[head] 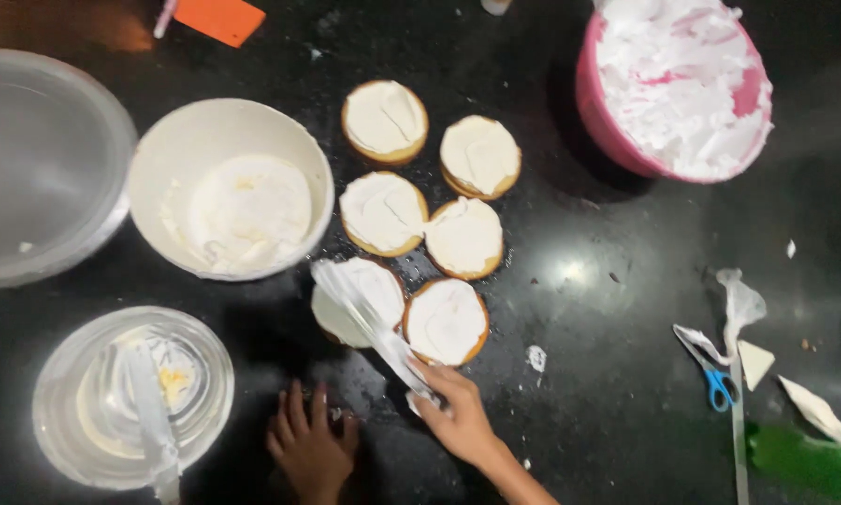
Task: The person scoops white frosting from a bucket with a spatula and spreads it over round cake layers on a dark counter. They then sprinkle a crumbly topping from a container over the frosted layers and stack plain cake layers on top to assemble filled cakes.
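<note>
Several small round cakes topped with white cream lie on the dark counter, among them one at the back and one at the front right. My right hand grips the handle of a cream-smeared palette knife, whose blade lies across the front left cake. My left hand rests flat on the counter just below that cake, fingers spread and holding nothing.
A cream bowl with white cream and a metal bowl stand at the left. A glass bowl holds a knife. A pink tub of cream sits back right. Blue scissors and a piping bag lie at right.
</note>
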